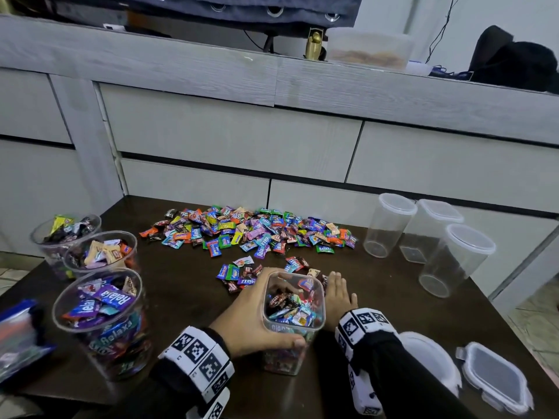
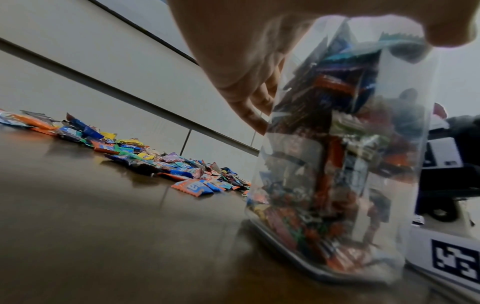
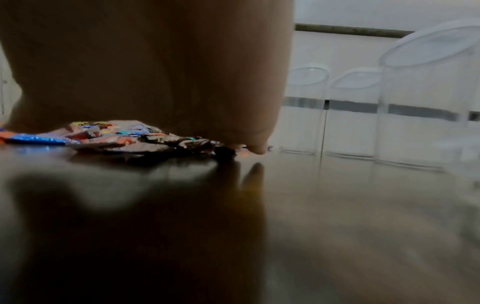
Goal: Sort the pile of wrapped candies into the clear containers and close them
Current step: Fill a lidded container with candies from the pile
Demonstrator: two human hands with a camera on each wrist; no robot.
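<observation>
Centrally, clear square container (image 1: 293, 320) packed with mixed bright wrappers, lidless.

Dark wooden table (image 1: 187, 297), candy pile (image 1: 251, 231), filled containers (image 1: 102, 322), empty containers (image 1: 390, 225), lids (image 1: 496, 379)

Candy pile (image 1: 251, 231) (loose) behind open container (image 1: 292, 316)

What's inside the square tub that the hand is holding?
The square tub holds mixed wrapped candies, nearly to the rim. The left hand grips its side, covering some. What lies deep in the middle cannot be seen.
</observation>
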